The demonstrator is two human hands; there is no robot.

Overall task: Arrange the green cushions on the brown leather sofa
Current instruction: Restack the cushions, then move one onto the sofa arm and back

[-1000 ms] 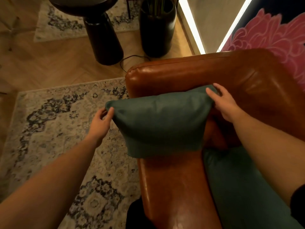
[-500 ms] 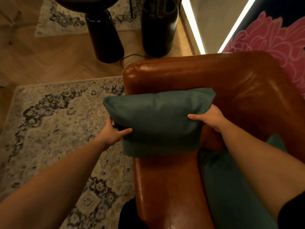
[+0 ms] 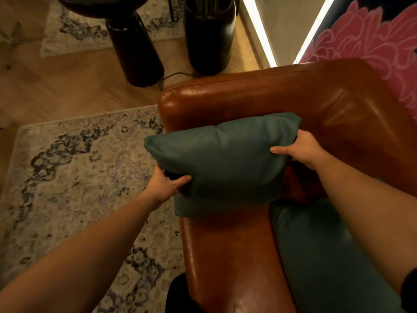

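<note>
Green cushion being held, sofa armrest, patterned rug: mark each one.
Green cushion (image 3: 225, 159), head view, middle of its front face.
Sofa armrest (image 3: 228, 249), head view, its glossy top surface.
Patterned rug (image 3: 79, 172), head view, bare patch left of the sofa.

I see herringbone wood floor (image 3: 67, 86), a patterned pale rug (image 3: 79, 177) left of the fingers, a second rug (image 3: 74, 30) further off. Black pedestal table (image 3: 133, 48) and dark planter (image 3: 209, 39) beyond the fingers. Lit strip (image 3: 259, 32) along the wall; pink flower mural (image 3: 372, 41) beyond, right.
</note>
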